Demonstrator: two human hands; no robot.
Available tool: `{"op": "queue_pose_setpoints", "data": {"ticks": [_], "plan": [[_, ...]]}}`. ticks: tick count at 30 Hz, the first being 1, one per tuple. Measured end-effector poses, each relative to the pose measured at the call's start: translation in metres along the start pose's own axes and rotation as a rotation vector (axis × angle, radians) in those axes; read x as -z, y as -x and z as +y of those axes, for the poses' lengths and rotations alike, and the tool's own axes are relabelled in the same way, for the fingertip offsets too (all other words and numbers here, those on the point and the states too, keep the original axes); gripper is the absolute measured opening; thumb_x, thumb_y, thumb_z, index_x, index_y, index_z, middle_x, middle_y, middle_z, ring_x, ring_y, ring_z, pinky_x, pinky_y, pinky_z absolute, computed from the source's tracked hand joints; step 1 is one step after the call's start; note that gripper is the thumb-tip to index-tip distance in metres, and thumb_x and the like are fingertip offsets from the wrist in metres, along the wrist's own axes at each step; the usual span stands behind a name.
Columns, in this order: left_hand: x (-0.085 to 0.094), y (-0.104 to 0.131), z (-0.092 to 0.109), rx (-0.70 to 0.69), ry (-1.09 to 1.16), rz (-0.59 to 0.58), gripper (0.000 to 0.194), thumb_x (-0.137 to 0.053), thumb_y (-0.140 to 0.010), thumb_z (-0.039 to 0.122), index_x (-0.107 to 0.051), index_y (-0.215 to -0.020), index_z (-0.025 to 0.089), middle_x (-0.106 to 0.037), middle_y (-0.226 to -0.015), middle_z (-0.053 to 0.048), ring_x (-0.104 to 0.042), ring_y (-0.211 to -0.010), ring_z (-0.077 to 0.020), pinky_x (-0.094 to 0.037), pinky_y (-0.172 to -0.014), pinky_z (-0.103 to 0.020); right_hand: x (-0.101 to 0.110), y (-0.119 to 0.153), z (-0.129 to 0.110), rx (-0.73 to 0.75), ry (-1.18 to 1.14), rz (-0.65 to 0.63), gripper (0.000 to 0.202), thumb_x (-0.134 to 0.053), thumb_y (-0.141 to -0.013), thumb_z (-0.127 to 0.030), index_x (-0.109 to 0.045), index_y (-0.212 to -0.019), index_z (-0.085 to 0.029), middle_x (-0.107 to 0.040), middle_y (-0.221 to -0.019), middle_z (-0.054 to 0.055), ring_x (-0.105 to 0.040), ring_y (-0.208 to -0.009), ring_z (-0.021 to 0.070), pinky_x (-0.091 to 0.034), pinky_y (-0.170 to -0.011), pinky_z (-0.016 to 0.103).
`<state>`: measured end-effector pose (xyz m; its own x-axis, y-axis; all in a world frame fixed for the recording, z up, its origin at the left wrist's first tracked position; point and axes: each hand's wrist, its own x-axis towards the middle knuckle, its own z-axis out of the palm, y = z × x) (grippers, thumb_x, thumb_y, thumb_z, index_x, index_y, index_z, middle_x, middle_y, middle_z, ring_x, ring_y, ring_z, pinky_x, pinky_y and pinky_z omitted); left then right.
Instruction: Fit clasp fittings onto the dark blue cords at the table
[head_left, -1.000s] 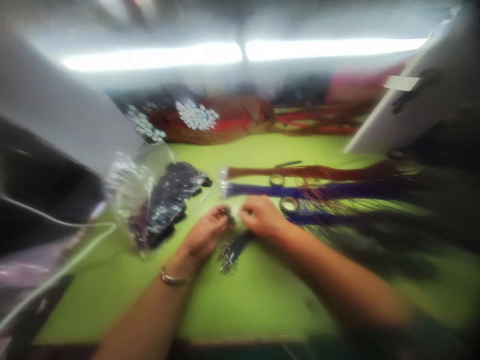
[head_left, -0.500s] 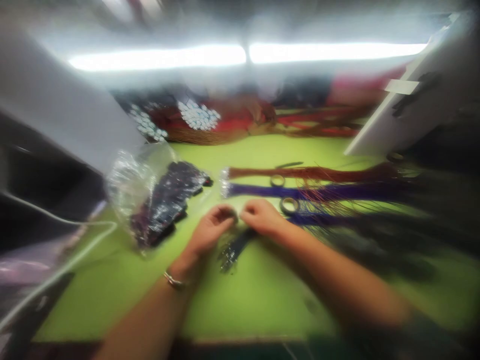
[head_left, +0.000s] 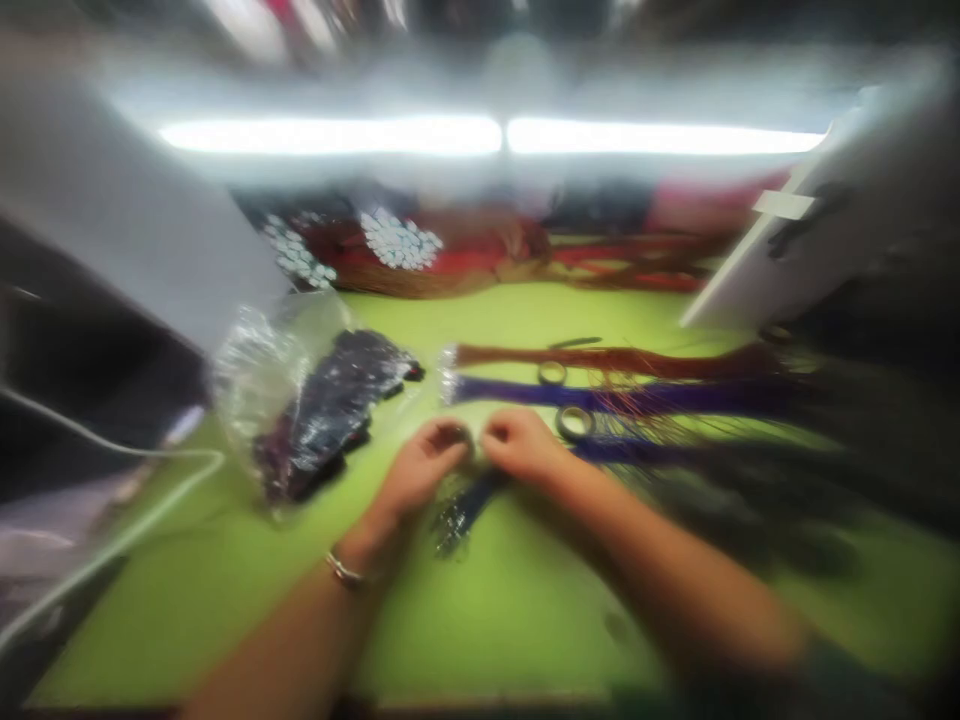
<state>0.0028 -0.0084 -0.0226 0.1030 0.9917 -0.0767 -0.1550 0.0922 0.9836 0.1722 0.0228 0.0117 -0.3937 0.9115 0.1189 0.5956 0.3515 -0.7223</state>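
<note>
My left hand (head_left: pixel 420 465) is closed, thumb and fingers pinched around a small dark part (head_left: pixel 466 438) that is too blurred to name. Just to its right my right hand (head_left: pixel 525 445) is also closed in a pinch; whatever sits in its fingertips is hidden. The fingertips of both hands nearly meet above the green table (head_left: pixel 495 610). Below them lies a bundle of dark blue wires (head_left: pixel 480 492), its metal-tipped ends (head_left: pixel 451 525) pointing to the lower left. Part of this bundle passes out of sight under my right hand.
At left, a clear plastic bag (head_left: pixel 251 370) holds black parts (head_left: pixel 337 400). Behind my hands lie brown wires (head_left: pixel 517 356), purple-blue wires (head_left: pixel 510 391) and two tape rolls, the nearer roll (head_left: pixel 562 421) beside my right hand. Panels (head_left: pixel 172 200) flank the table; lamps (head_left: pixel 337 135) shine above.
The view has tilted slightly, so the table and lamps appear a little lower. Both hands keep their closed pinch, almost in the same place.
</note>
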Motion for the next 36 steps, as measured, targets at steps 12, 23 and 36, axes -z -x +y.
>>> {"op": "queue_pose_setpoints", "data": {"ticks": [12, 23, 36], "plan": [[-0.007, 0.000, 0.002, 0.039, 0.136, 0.042, 0.033, -0.073, -0.069, 0.026, -0.061, -0.099, 0.016, -0.065, -0.086, -0.005, -0.061, -0.074, -0.0144, -0.049, -0.073, -0.029, 0.005, -0.006, -0.010, 0.022, 0.286, -0.054, 0.021, -0.049, -0.082, -0.025, -0.068, -0.077, -0.018, -0.065, -0.079, 0.004, -0.053, -0.072, 0.0128, -0.034, -0.063, 0.023], [-0.010, 0.003, 0.012, 0.126, 0.294, 0.071, 0.034, -0.077, -0.063, 0.025, -0.062, -0.093, 0.016, -0.062, -0.076, -0.002, -0.059, -0.065, -0.0124, -0.044, -0.056, -0.023, 0.047, -0.122, 0.028, -0.253, 0.767, -0.115, 0.025, -0.053, -0.080, -0.019, -0.068, -0.100, -0.014, -0.066, -0.097, 0.014, -0.061, -0.084, 0.0215, -0.042, -0.067, 0.027], [-0.006, 0.003, 0.012, 0.149, 0.258, 0.054, 0.036, -0.077, -0.065, 0.026, -0.062, -0.096, 0.017, -0.061, -0.078, -0.002, -0.059, -0.067, -0.0118, -0.044, -0.059, -0.023, 0.069, -0.125, 0.055, -0.179, 0.779, -0.016, 0.024, -0.052, -0.082, -0.023, -0.068, -0.095, -0.011, -0.067, -0.094, 0.015, -0.058, -0.083, 0.0196, -0.039, -0.069, 0.026]]}}
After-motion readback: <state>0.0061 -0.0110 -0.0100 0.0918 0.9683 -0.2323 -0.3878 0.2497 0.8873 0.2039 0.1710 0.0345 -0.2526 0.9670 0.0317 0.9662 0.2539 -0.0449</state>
